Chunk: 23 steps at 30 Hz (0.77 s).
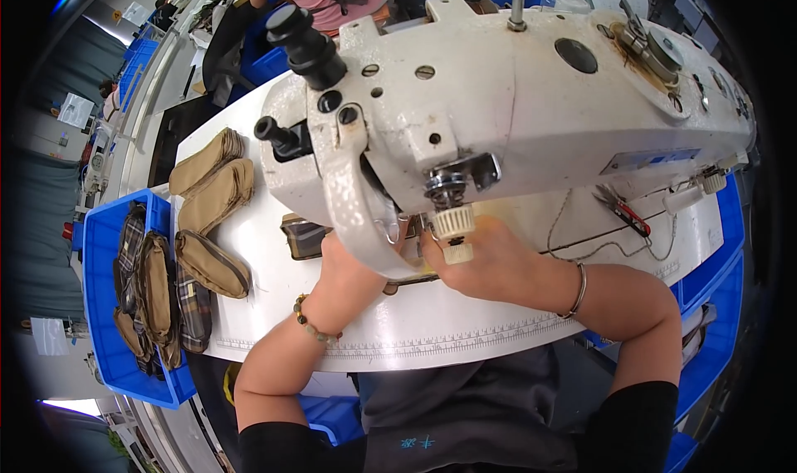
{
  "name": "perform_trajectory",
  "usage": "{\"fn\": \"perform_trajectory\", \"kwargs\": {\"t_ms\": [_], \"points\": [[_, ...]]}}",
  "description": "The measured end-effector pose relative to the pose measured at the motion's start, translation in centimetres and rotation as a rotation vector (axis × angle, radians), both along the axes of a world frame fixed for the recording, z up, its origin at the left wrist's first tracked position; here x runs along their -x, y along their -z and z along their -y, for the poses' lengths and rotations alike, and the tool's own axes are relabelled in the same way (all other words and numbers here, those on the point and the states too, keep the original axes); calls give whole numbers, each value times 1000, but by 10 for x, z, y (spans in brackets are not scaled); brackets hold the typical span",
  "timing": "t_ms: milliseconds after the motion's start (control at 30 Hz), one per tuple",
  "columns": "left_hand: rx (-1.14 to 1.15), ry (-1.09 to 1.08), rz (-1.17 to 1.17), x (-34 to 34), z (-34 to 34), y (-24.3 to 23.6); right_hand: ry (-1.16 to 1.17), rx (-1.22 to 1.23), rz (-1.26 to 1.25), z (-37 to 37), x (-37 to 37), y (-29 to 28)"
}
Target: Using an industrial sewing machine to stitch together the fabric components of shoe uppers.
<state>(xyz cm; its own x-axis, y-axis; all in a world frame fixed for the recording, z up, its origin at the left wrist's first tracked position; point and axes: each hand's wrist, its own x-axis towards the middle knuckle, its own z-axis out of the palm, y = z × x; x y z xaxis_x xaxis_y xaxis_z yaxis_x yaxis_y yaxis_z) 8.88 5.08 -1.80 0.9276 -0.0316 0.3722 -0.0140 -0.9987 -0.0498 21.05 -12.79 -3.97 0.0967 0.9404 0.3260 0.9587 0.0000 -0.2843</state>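
A white sewing machine (pixel 398 116) stands over the table, its head hiding much of what my hands do. My left hand (pixel 353 265) is at the left of the needle area, with its fingers mostly behind the machine's curved white guard. A brown and dark fabric piece (pixel 305 237) sticks out beside that hand; its edge shows again below the guard. My right hand (pixel 490 261) is closed beside the tension knob (pixel 454 222), fingers bent towards the fabric at the needle. Its fingertips are partly hidden.
Stacked brown fabric pieces (pixel 214 178) lie on the table's left. A blue bin (pixel 104 282) beside them holds brown and plaid pieces. Red-handled snips (pixel 624 212) and a loose cord (pixel 594 253) lie at right. A printed ruler (pixel 432 337) runs along the front edge. A person in pink (pixel 332 0) sits beyond.
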Motion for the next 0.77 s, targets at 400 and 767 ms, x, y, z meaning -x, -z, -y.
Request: {"fn": "perform_trajectory", "kwargs": {"t_ms": [400, 767], "points": [[-10, -2, -49, 2, -4, -11, -39, -185, 248, -6, 2, -10], [112, 188, 409, 60, 58, -34, 166, -25, -1039, 36, 24, -63]]}}
